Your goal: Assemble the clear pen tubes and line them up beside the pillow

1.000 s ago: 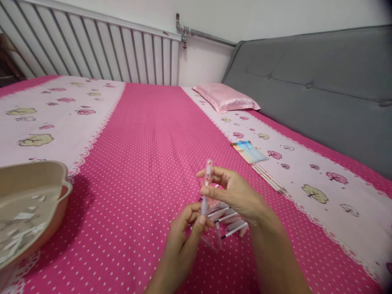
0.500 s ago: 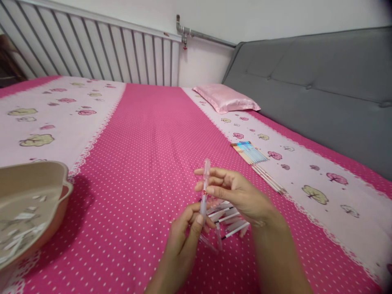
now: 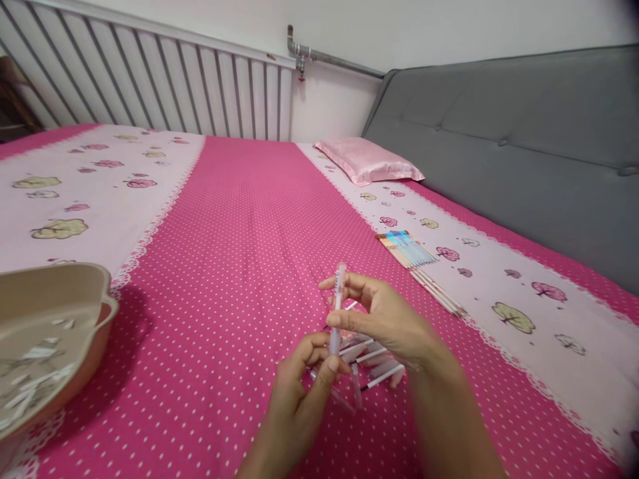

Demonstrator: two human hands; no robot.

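Upright in front of me is a slim translucent pink pen (image 3: 339, 285), with dark lettering along its upper part. My left hand (image 3: 298, 384) pinches its lower end between thumb and fingers. Higher up, my right hand (image 3: 387, 319) is closed on the pen's middle, thumb at the front and fingers behind. Beneath the hands lies a loose pile of pen parts (image 3: 382, 376), with white tubes with black ends and clear pink pieces; the hands partly cover it.
Right of the hands, a neat row of blue-and-cream pens (image 3: 410, 249) lies on the bedspread (image 3: 239, 266), with several whitish pens (image 3: 438, 293) below it. A beige basin (image 3: 107, 309) holding small white pieces stands at left. Behind are a pink pillow (image 3: 369, 161) and grey headboard (image 3: 524, 153).
The pen has turned so that lettering shows on its upper part. My right thumb has slid slightly down the pen, and both hands remain on it.
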